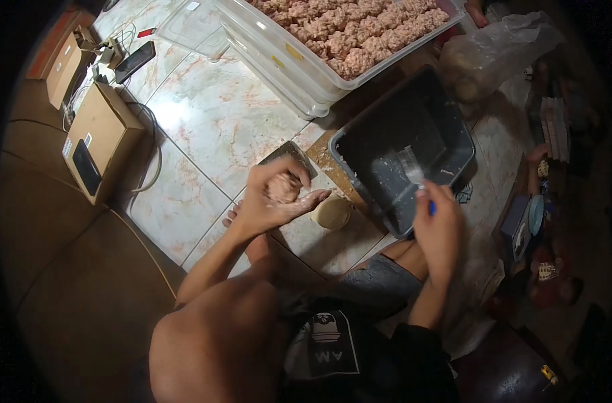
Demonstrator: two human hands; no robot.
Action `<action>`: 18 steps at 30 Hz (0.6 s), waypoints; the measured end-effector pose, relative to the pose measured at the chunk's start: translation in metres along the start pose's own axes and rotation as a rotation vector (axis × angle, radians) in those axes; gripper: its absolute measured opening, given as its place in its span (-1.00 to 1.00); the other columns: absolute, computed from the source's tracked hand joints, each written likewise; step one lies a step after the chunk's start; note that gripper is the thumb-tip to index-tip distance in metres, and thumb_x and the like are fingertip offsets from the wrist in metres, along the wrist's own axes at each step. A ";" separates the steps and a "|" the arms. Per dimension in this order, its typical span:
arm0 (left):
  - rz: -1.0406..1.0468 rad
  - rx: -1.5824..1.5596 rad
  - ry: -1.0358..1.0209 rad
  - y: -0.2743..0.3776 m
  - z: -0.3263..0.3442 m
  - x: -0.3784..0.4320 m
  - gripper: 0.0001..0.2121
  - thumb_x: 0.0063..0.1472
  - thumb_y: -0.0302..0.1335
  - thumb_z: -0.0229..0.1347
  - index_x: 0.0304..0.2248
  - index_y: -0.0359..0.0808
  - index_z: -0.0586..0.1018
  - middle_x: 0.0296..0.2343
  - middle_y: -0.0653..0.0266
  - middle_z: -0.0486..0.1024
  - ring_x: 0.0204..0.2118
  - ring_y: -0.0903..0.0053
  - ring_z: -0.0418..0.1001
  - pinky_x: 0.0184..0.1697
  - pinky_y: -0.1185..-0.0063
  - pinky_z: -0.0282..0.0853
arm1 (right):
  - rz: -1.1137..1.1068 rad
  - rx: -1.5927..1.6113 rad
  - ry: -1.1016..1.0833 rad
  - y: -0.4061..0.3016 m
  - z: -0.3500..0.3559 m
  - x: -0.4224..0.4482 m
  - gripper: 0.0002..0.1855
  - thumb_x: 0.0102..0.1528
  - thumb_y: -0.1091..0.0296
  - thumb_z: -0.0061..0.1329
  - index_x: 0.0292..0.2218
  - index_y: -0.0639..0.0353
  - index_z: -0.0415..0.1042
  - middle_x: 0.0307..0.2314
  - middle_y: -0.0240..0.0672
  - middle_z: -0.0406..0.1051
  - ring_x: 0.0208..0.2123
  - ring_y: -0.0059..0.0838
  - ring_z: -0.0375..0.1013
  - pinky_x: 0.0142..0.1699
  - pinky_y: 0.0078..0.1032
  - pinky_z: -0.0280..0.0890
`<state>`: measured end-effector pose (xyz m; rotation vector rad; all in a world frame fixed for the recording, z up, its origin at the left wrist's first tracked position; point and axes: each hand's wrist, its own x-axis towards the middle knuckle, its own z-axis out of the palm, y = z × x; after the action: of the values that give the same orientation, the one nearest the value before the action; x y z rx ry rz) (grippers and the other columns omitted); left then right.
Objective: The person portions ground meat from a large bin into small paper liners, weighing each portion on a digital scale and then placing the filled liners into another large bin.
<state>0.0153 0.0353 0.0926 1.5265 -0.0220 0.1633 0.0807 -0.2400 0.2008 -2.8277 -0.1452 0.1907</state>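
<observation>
My left hand is curled around a lumpy pinkish ball of filling, which looks like minced meat. Pale residue coats the thumb. Just right of that thumb stands a stack of round pale wrappers on the tiles. A small dark tray lies partly behind my left fingers. In my right hand is a fork with a blue handle, blurred, its tines over the dark grey basin. Smears and scraps of mixture cling to the basin's inside.
Beyond the basin, a clear plastic container holds rows of meat-filled pieces. A plastic bag lies at the upper right. Cardboard boxes, cables and a phone occupy the left. Other people are dimly visible at right.
</observation>
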 end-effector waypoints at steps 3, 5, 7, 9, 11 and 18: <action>-0.184 0.179 -0.021 -0.011 0.009 -0.003 -0.77 0.04 -0.54 0.45 -0.48 -0.34 0.56 -0.49 0.38 0.55 -0.42 0.72 0.44 -0.37 0.64 0.34 | -0.073 0.053 -0.107 0.038 0.065 0.008 -0.73 0.20 0.42 -0.02 -0.11 0.34 0.56 -0.23 0.03 0.52 -0.19 0.11 0.52 -0.06 -0.14 0.39; -0.270 0.040 -0.042 -0.019 0.012 0.003 -0.77 0.07 -0.52 0.44 -0.45 -0.35 0.57 -0.47 0.37 0.57 -0.46 0.68 0.46 -0.39 0.62 0.37 | -0.041 0.068 -0.098 0.064 0.096 0.020 -0.73 0.19 0.43 -0.01 -0.11 0.33 0.57 -0.22 0.04 0.53 -0.18 0.12 0.52 -0.04 -0.15 0.39; 0.008 0.069 0.190 -0.010 0.000 0.004 -0.76 0.04 -0.55 0.44 -0.42 -0.35 0.56 -0.58 0.44 0.50 -0.52 0.77 0.39 -0.45 0.66 0.36 | -0.023 0.083 -0.080 0.088 0.110 0.023 -0.73 0.18 0.43 -0.01 -0.12 0.32 0.57 -0.21 0.04 0.54 -0.17 0.12 0.52 -0.02 -0.16 0.39; -0.185 -0.144 0.409 -0.012 -0.023 -0.008 -0.72 0.06 -0.58 0.42 -0.32 -0.34 0.52 -0.58 0.45 0.43 -0.54 0.83 0.32 -0.48 0.68 0.30 | 0.051 0.124 -0.154 0.093 0.121 0.029 -0.72 0.17 0.44 -0.01 -0.10 0.30 0.57 -0.18 0.05 0.54 -0.12 0.12 0.52 0.01 -0.18 0.38; -0.211 0.114 0.355 -0.033 -0.040 -0.007 -0.71 0.10 -0.56 0.38 -0.23 -0.34 0.52 -0.56 0.48 0.40 -0.53 0.83 0.28 -0.46 0.70 0.24 | 0.080 0.115 -0.180 0.091 0.115 0.027 -0.70 0.16 0.45 -0.01 -0.08 0.30 0.56 -0.14 0.06 0.54 -0.10 0.10 0.52 0.03 -0.18 0.38; 0.018 0.475 -0.018 -0.117 -0.037 -0.012 -0.51 -0.15 -0.53 0.33 -0.11 -0.24 0.61 -0.30 0.22 0.55 -0.16 0.30 0.49 0.06 0.34 0.33 | 0.008 0.191 -0.021 0.022 0.085 0.020 -0.67 0.15 0.49 0.04 -0.04 0.26 0.55 -0.20 0.00 0.54 -0.14 0.00 0.55 -0.01 -0.22 0.38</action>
<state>0.0147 0.0671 -0.0266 2.0020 -0.0115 0.1773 0.0903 -0.2334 0.1117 -2.6373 -0.1142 0.2236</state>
